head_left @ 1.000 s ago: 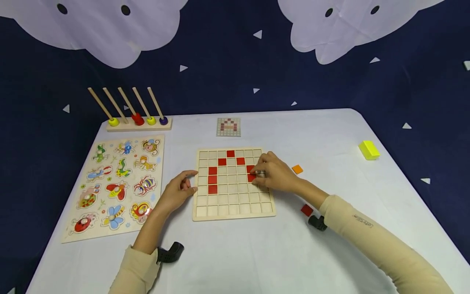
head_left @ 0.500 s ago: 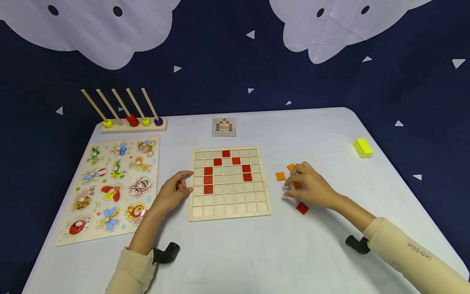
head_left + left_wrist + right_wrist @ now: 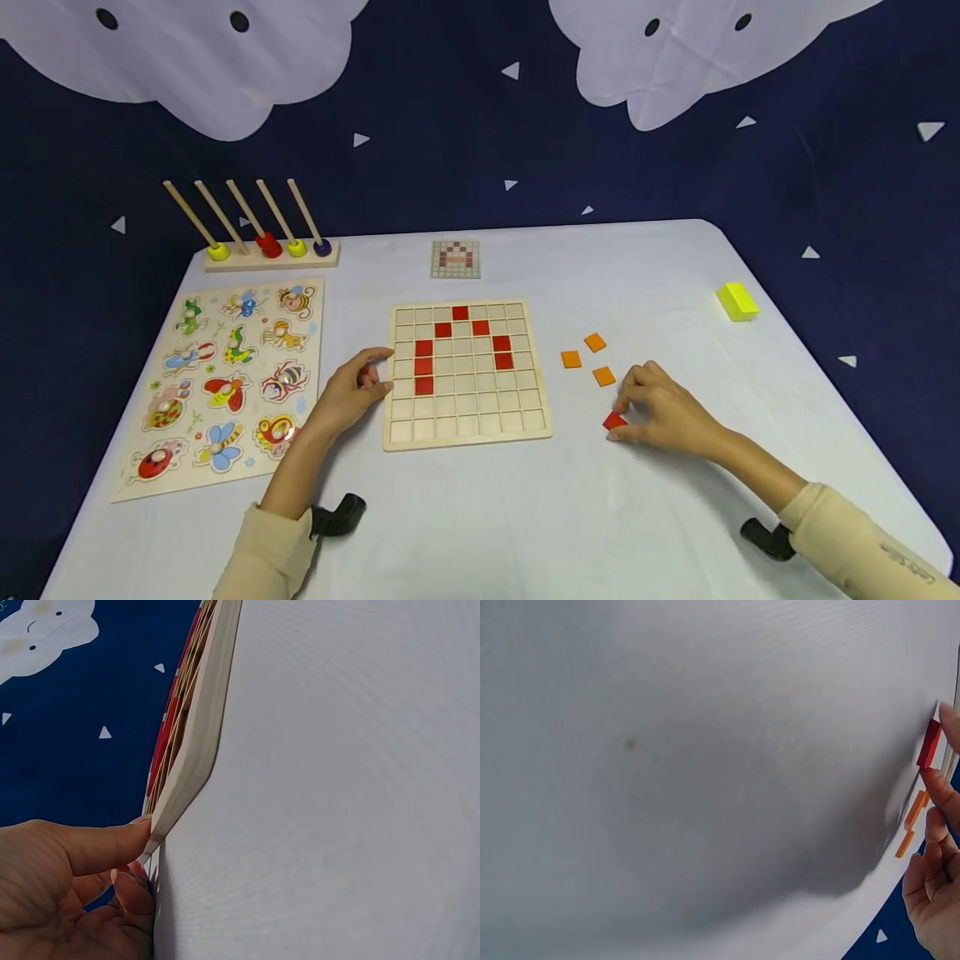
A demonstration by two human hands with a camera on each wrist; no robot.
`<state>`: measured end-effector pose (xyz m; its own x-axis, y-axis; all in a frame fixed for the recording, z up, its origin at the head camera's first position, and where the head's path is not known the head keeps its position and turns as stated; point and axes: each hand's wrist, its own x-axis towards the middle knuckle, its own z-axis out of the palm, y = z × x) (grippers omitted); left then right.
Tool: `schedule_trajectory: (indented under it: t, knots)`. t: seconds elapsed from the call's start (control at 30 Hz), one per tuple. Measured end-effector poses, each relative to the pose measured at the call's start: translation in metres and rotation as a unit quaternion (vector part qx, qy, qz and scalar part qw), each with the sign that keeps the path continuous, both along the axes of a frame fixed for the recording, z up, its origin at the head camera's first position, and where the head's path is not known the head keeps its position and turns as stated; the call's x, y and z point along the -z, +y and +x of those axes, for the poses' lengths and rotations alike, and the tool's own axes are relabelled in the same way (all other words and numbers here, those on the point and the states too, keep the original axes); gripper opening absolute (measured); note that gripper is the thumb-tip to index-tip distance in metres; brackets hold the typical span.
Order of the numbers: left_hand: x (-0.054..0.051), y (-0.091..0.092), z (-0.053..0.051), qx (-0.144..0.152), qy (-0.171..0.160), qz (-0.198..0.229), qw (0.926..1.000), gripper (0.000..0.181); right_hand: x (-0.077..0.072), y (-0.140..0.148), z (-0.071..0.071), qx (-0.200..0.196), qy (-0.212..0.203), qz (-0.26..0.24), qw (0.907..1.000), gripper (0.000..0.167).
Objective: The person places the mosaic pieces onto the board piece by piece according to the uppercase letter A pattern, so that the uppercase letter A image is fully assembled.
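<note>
A square wooden grid board (image 3: 468, 407) lies on the table, with several red square tiles (image 3: 423, 367) set in its cells. My left hand (image 3: 352, 392) touches the board's left edge with thumb and index fingertips, the two apart from each other. In the left wrist view the thumb (image 3: 112, 847) rests against the board's rim (image 3: 202, 742). Right of the board, my right hand (image 3: 667, 412) pinches a loose red tile (image 3: 615, 421) at the table surface between thumb and finger. The right wrist view has this red tile (image 3: 929, 744) tilted on edge between the fingertips.
Three orange tiles (image 3: 572, 359) lie between board and right hand. A small pattern card (image 3: 455, 260) is behind the board. An insect puzzle (image 3: 225, 383) and a peg stand (image 3: 270, 258) with coloured beads occupy the left. A yellow block (image 3: 737, 302) sits far right.
My right hand has left the red tiles on the board's right side, passed over the orange tiles, and now grips the loose red tile. The left hand stays at the board's edge.
</note>
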<state>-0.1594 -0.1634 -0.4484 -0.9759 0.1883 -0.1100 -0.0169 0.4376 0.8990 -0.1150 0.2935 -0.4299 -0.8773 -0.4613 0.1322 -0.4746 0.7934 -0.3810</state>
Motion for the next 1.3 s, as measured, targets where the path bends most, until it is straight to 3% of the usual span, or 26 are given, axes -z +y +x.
schedule_trajectory:
  t: [0.23,0.43,0.73,1.0,1.3]
  knots:
    - [-0.004,0.000,0.000,0.004,0.008,0.001,1.0000,0.046,0.003,-0.003,-0.003,-0.020,0.045,-0.004,0.9988,0.026]
    - [-0.007,0.001,0.000,-0.001,0.008,0.001,1.0000,0.047,0.001,-0.015,-0.013,-0.045,0.075,-0.027,0.9958,0.024]
    - [-0.004,-0.002,0.002,-0.001,-0.009,0.007,0.9999,0.049,-0.004,-0.061,-0.035,-0.067,0.060,-0.047,0.9948,0.020]
    - [-0.004,0.000,0.002,-0.004,-0.002,0.013,0.9999,0.048,-0.006,-0.099,-0.054,-0.087,0.044,-0.034,0.9946,0.019]
    - [-0.001,0.000,0.000,-0.004,-0.005,0.008,1.0000,0.047,-0.004,-0.119,-0.064,-0.100,0.036,-0.019,0.9942,0.019]
